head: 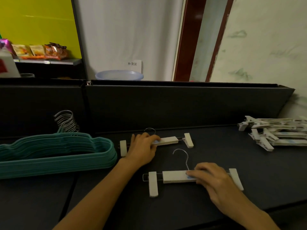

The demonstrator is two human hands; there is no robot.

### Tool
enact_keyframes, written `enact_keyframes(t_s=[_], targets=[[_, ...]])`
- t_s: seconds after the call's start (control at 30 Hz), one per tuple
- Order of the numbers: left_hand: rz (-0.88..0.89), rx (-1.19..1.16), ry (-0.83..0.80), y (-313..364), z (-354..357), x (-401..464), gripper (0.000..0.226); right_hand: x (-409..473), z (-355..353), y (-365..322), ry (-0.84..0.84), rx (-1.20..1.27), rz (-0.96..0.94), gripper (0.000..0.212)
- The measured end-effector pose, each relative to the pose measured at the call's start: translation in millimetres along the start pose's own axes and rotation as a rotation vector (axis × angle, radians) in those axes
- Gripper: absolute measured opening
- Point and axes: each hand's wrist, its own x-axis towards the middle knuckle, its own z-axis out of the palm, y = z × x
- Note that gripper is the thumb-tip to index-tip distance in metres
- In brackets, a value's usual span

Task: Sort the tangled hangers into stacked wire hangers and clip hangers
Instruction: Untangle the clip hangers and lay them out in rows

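Note:
Two white clip hangers lie flat on the dark table. The far clip hanger (169, 140) has my left hand (142, 149) resting on its left half, fingers curled over the bar. The near clip hanger (174, 176) lies closer to me, its wire hook pointing away; my right hand (214, 181) presses on the right half of its bar. A stack of teal hangers (54, 153) with bunched metal hooks sits at the left. A pile of white clip hangers (274, 131) lies at the far right.
A dark partition wall (166, 103) runs along the back of the table. Behind it stand a pale blue basin (119, 75) and a shelf with snack packets (39, 51). The table's front edge (282, 208) drops off at the lower right.

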Motion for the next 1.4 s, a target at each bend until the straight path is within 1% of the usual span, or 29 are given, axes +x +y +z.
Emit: enact_keyframes(t_s=[0.1,0.2,0.27,0.33,0.43,0.53,0.6,0.73,0.9,1.03,1.27,1.4], targets=[[0.003,-0.015,-0.009,1,-1,3,0.034,1,1,0,0.002,0.001,-0.003,0.043],[-0.021,-0.021,-0.047,2,-3,5,0.035,4,4,0,-0.012,-0.008,-0.015,0.054],[-0.041,-0.013,-0.084,4,-9,7,0.036,8,6,0,-0.025,-0.019,-0.038,0.058],[-0.044,-0.032,-0.052,9,-20,5,0.035,15,7,-1,-0.052,-0.013,-0.049,0.058],[-0.026,-0.101,0.042,19,-40,-8,0.037,30,13,-9,-0.075,-0.027,-0.062,0.054],[-0.003,-0.102,0.146,26,-57,-28,0.036,46,19,-20,-0.078,-0.043,-0.100,0.049],[-0.003,-0.121,0.187,31,-62,-45,0.034,56,23,-23,-0.085,-0.053,-0.129,0.046],[0.052,-0.125,0.249,40,-58,-77,0.032,72,32,-22,-0.099,-0.048,-0.131,0.046],[0.065,-0.129,0.216,49,-49,-110,0.036,78,39,-20,-0.100,-0.008,-0.071,0.043],[0.048,-0.106,0.219,46,-45,-129,0.036,85,42,-15,-0.105,-0.015,-0.032,0.036],[-0.004,-0.040,0.217,33,-43,-142,0.038,94,40,-25,-0.102,-0.018,-0.012,0.032],[0.001,0.028,0.219,25,-41,-139,0.038,94,40,-30,-0.095,-0.023,0.016,0.034]])
